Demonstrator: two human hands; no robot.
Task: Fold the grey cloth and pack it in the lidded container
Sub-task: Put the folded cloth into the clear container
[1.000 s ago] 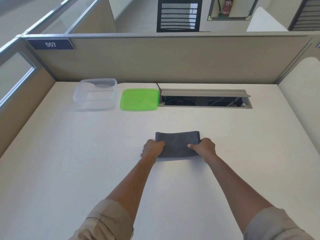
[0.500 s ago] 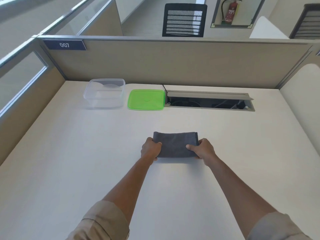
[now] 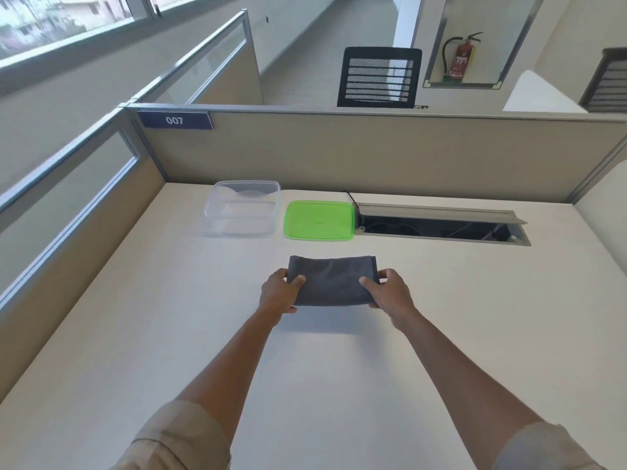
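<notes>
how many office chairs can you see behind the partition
2. One black mesh chair stands behind the partition, centre; a second chair is cut off at the right edge. Others may be hidden.

we see a white desk (image 3: 169, 334), its open grey cable tray (image 3: 441, 227), a beige partition (image 3: 373, 154) tagged 007, a black mesh chair (image 3: 380, 78), and a red fire extinguisher (image 3: 462, 59).

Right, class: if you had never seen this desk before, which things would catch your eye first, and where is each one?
First the bright green lid, lying flat near the back of the desk, with the clear container open just to its left. Then the folded grey cloth at the middle, lifted off the desk and gripped at its ends by the left hand and the right hand.
</notes>
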